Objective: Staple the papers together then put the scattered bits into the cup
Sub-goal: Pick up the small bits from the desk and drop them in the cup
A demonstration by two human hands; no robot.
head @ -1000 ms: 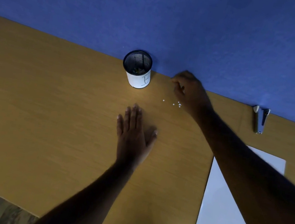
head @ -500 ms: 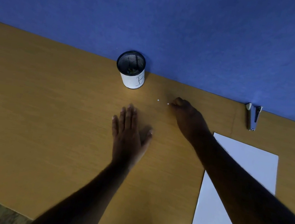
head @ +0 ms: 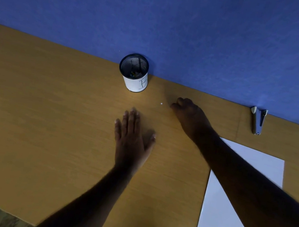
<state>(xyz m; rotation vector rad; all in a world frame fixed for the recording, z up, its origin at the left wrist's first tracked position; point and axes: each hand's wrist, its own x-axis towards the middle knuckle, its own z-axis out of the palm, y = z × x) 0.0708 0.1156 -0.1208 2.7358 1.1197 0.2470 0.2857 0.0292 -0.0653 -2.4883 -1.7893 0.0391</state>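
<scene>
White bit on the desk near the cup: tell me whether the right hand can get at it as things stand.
Probably yes. The white bit lies in the open on the desk, just beside the curled fingers of the right hand, with nothing between them; the cup stands clear.

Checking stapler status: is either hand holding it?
No: the stapler lies alone by the wall, apart from the right hand and left hand.

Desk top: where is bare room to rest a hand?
Bare wood lies left of the cup and left hand, to the desk edge. It is tighter between the right hand, stapler and papers. One white bit lies below the cup.
</scene>
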